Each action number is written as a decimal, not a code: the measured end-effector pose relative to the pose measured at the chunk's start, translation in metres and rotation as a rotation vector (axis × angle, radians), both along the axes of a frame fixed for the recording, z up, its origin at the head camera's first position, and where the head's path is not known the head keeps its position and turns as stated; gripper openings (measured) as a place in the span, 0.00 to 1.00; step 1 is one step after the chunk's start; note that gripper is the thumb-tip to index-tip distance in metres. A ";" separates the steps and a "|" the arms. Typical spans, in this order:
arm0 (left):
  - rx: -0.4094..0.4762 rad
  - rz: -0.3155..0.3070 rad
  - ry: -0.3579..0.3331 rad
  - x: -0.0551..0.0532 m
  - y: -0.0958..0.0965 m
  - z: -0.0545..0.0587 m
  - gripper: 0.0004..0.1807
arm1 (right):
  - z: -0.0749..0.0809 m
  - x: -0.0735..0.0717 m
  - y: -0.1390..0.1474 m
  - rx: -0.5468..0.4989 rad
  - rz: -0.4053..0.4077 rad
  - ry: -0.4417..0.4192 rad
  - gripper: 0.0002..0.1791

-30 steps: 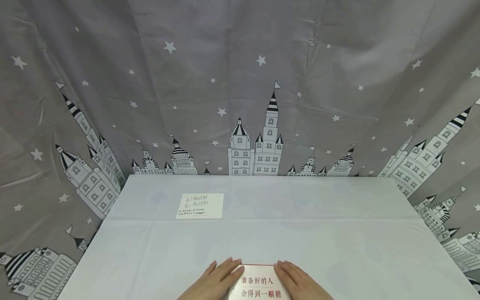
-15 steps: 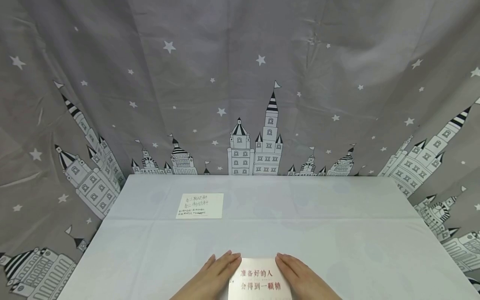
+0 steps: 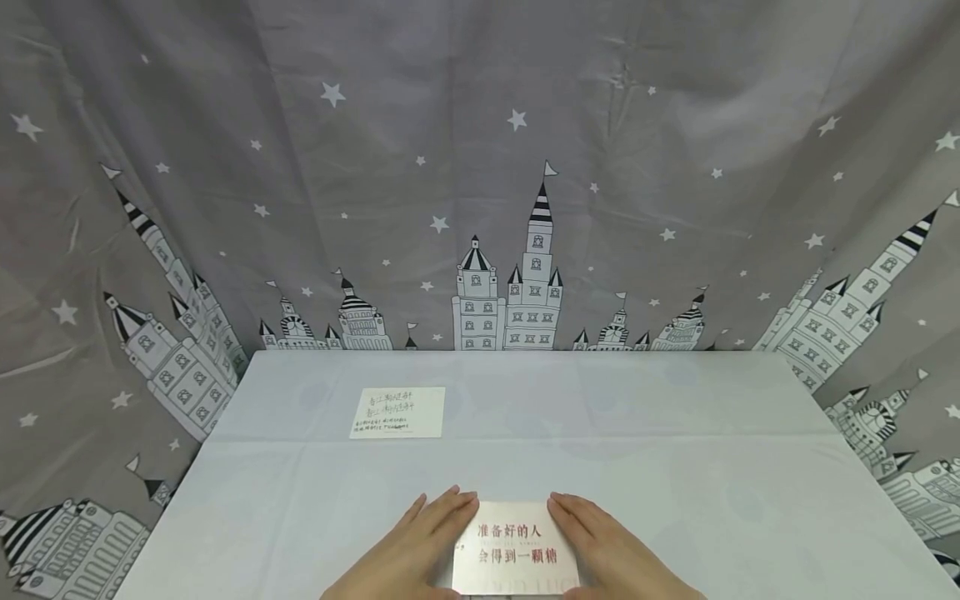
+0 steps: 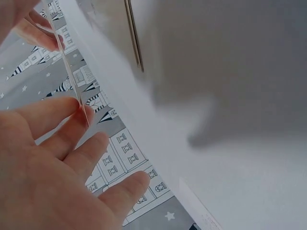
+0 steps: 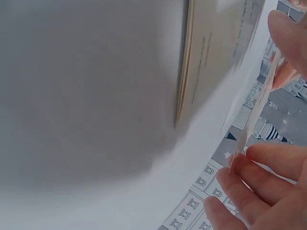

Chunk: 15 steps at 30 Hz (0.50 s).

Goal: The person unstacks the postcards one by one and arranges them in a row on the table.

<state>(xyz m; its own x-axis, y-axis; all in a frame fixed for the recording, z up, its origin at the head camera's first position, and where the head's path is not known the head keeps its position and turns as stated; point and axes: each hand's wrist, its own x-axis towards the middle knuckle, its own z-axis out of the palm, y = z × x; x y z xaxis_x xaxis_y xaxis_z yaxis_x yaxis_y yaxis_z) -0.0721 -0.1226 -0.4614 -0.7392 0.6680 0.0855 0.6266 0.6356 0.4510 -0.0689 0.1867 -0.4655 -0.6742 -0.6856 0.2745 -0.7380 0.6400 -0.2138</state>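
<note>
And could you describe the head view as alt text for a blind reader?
A person's left hand and right hand hold a pale card with red Chinese characters by its sides over a white table. Farther back, leftward, lies a handwritten note, before a grey castle-print curtain.

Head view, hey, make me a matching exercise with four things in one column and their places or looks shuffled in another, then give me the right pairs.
Things:
1. Red-lettered card
2. Handwritten note
3. Curtain
4. Table

Places or looks:
A. Grey, printed with stars and castles
B. Held between the left hand and right hand
C. White, with a crease running across
D. Lying flat, left of centre

Pairs: 1-B, 2-D, 3-A, 4-C.
</note>
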 end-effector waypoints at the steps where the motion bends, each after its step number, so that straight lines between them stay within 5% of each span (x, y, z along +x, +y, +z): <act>1: 0.000 0.001 -0.003 -0.001 0.000 0.001 0.54 | 0.002 -0.001 0.000 0.003 -0.004 -0.028 0.54; 8: -0.021 0.009 -0.011 -0.005 -0.001 0.007 0.54 | 0.016 -0.002 -0.002 0.056 -0.056 -0.249 0.55; 15: -0.054 0.023 0.001 -0.009 -0.001 0.011 0.53 | 0.020 -0.007 -0.004 0.083 -0.074 -0.267 0.55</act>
